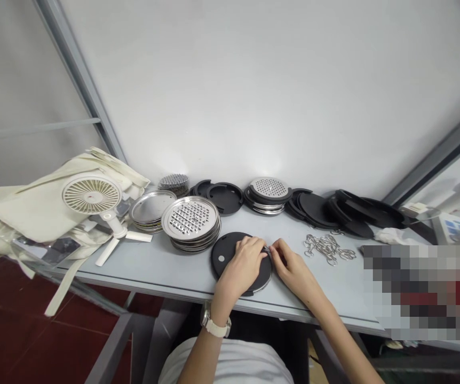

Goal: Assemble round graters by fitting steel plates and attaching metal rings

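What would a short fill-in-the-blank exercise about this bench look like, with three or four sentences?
The left hand rests on a round disc that is ____ in colour.
The watch on the left wrist has a ____ strap.
A tangle of metal rings lies to the ____ of the right hand.
The stacked perforated steel plates are nearer the ____ hand.

Missing words: black; white; right; left.
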{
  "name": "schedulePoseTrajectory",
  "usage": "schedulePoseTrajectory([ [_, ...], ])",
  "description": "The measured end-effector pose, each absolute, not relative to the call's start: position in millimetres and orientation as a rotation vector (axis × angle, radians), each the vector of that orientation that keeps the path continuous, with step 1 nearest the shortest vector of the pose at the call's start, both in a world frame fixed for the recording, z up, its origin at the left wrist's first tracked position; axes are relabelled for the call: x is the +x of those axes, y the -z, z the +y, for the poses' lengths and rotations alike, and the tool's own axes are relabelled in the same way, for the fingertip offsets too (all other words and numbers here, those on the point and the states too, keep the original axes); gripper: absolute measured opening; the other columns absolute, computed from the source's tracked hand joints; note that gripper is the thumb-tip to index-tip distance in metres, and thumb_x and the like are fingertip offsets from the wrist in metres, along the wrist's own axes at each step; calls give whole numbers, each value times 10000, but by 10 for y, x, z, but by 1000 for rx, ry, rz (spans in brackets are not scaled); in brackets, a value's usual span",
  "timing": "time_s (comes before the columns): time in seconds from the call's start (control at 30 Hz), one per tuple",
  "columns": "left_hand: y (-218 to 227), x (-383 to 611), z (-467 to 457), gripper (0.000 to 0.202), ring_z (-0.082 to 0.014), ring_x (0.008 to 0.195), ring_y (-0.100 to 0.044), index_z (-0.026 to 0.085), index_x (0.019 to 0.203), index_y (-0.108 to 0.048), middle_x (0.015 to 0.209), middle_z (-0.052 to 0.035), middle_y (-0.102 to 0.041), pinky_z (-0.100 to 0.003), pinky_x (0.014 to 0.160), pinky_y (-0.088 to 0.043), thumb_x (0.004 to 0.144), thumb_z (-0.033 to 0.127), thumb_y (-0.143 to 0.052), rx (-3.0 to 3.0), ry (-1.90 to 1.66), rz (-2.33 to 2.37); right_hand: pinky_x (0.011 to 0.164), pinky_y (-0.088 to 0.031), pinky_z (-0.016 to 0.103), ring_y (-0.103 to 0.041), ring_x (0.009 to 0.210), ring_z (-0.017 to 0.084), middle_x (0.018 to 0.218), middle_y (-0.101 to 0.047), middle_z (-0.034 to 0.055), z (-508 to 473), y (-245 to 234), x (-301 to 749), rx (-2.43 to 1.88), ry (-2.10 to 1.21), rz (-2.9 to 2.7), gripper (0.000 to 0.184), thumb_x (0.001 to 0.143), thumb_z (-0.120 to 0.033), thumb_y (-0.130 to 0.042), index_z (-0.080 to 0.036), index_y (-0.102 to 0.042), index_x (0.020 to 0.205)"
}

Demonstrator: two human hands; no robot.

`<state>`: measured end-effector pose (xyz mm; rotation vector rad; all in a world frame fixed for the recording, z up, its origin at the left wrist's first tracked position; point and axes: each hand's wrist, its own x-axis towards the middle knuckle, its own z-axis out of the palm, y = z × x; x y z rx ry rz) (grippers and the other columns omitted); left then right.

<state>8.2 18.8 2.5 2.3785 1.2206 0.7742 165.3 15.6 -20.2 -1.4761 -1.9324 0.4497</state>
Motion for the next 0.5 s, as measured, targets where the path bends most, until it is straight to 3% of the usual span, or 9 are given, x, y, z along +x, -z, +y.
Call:
schedulePoseTrajectory([
  [0.2, -37, 78, 170, 148, -195, 1003, -476, 210, 1037, -497, 1030, -35, -560, -338, 899, -377, 954, 187, -376, 2379, -780, 1224, 534, -342, 261, -519, 534, 175, 580, -514, -15, 172, 224, 1670, -1514, -360, -2016, 241, 941, -315, -292, -245, -374, 725],
  [0.5, -15, 70, 189, 186, -193, 1051, -462, 219, 1097, -482, 1097, -35, -541, -363, 950, -361, 959, 205, -359, 2356, -765, 1225, 645, -384, 274, -582, 673, 193, 690, -628, 38, 187, 250, 1684, -1464, -296, -2116, 309, 954, -291, -294, -212, -521, 759],
])
